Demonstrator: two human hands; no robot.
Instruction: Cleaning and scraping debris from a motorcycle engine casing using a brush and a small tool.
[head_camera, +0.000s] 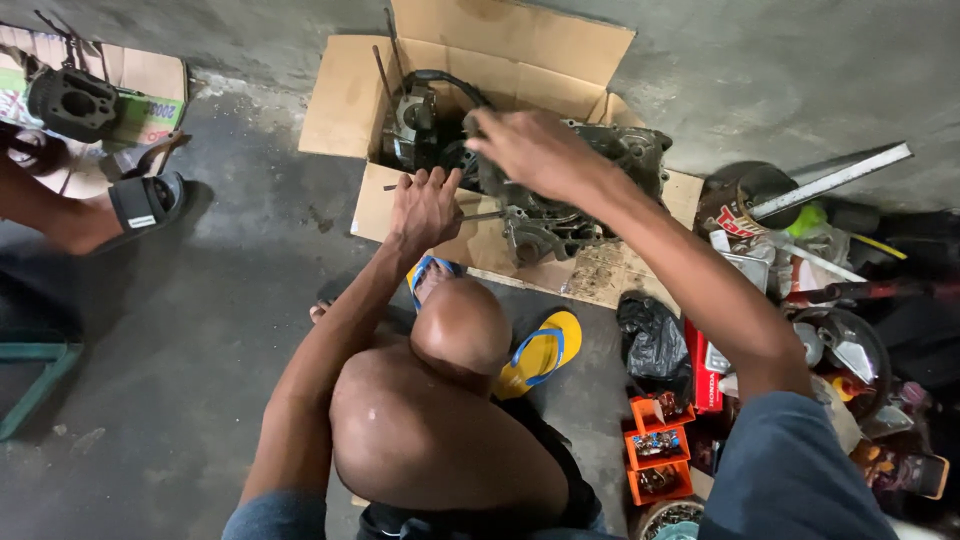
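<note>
While the engine block (560, 190) is sitting on flattened cardboard (620, 270) against an open box (450, 60), the left hand (425, 205) is pinching a thin rod (480, 216), fingers fanning upward. The right hand (535, 150) is curling over the block's top. Orange parts bins (655, 450), a black bag (652, 340) and tools are crowding the right side; a yellow sandal (540, 352) is lying near the knee.

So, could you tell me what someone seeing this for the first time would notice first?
Most striking is the grimy metal engine block sitting on a flattened cardboard box at top centre, with the right hand gripping its top and the left hand at a thin metal rod on its side. Below, yellow flip-flops stand out on the grey floor, and orange parts trays sit at lower right.
</note>
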